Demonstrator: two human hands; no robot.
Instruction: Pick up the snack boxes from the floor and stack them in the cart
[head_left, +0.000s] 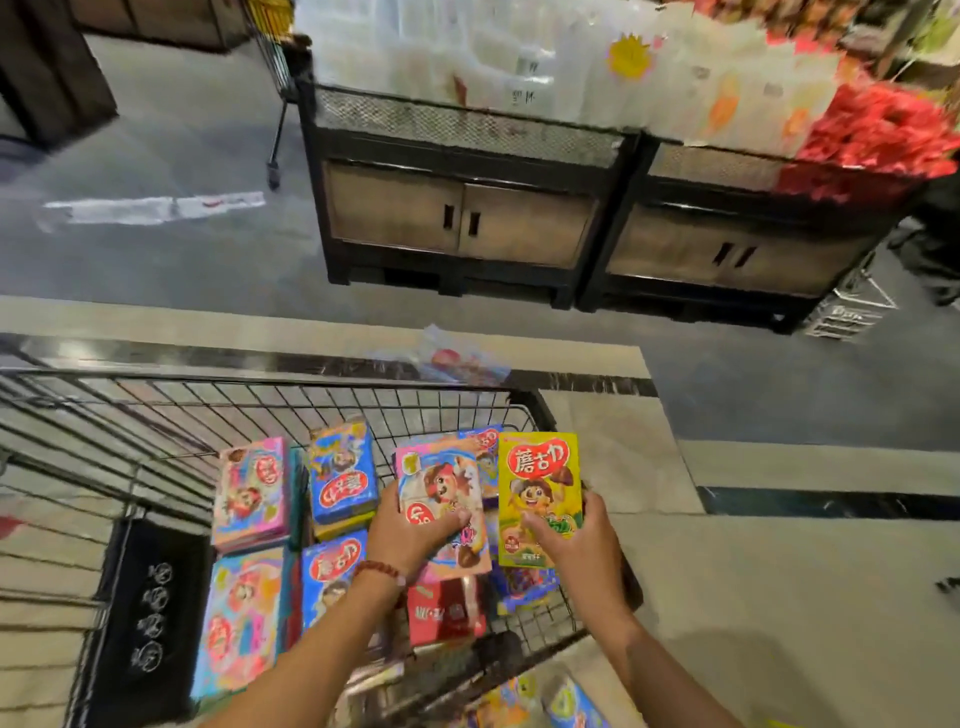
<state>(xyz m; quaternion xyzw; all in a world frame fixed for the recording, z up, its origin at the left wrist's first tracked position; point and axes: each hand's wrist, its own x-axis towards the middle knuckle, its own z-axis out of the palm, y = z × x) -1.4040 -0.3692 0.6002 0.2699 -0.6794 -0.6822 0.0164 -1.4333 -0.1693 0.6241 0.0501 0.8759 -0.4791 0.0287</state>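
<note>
Nearest, blurred colourful boxes on the floor (545, 701) look still uncollected. The left hand (410, 530) grips a pink-and-orange cardboard snack box (441, 483), the right hand (576, 540) a yellow cardboard snack box (537, 483), both over the black wire cart (156, 405), where several boxes already lie; motion blur hides their stacking

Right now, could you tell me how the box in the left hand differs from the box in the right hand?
The left hand holds a pink and orange box, while the right hand holds a yellow box. The yellow box stands nearly upright over the cart's right edge; the pink and orange box tilts slightly and sits further inside. The yellow box's print reads clearly; the pink and orange one is blurred. Both show a cartoon character and are gripped from below.
</note>
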